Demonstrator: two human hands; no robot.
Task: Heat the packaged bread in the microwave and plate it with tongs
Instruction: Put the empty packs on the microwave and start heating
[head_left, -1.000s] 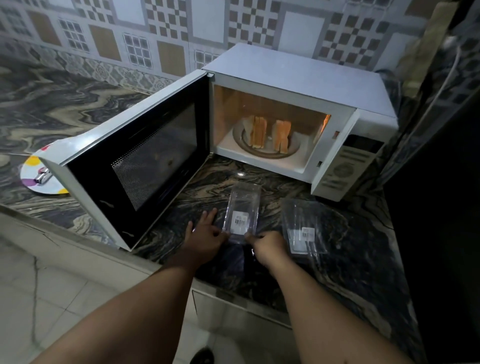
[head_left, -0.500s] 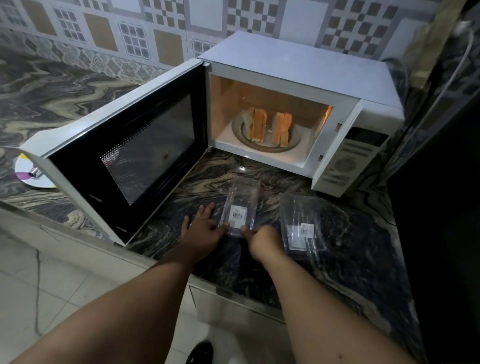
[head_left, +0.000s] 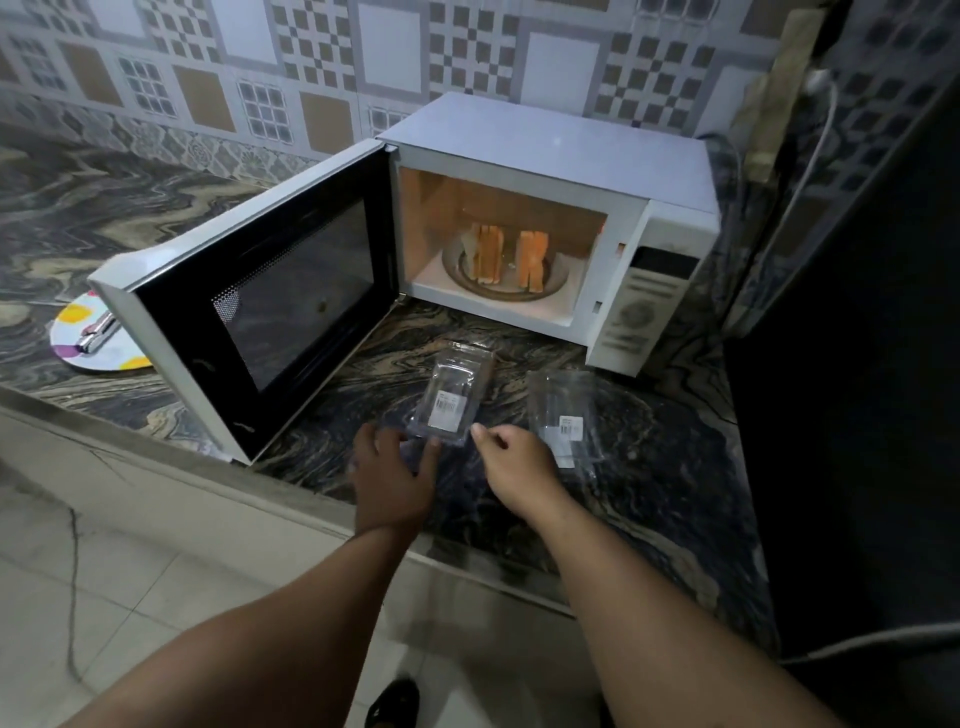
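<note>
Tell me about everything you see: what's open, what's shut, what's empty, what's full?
Microwave: light on inside.
Microwave door: wide open.
Bread slices: standing on edge on the turntable.
Left clear package: empty, flat on the counter.
Right clear package: looks empty, flat on the counter.
Plate: on the counter behind the door, tongs lying on it.
Left hand: open, at the left package's near edge.
Right hand: loosely curled, holding nothing.

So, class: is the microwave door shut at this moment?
No, the microwave door is swung wide open to the left, and the bread slices stand in view on the turntable inside.
</note>
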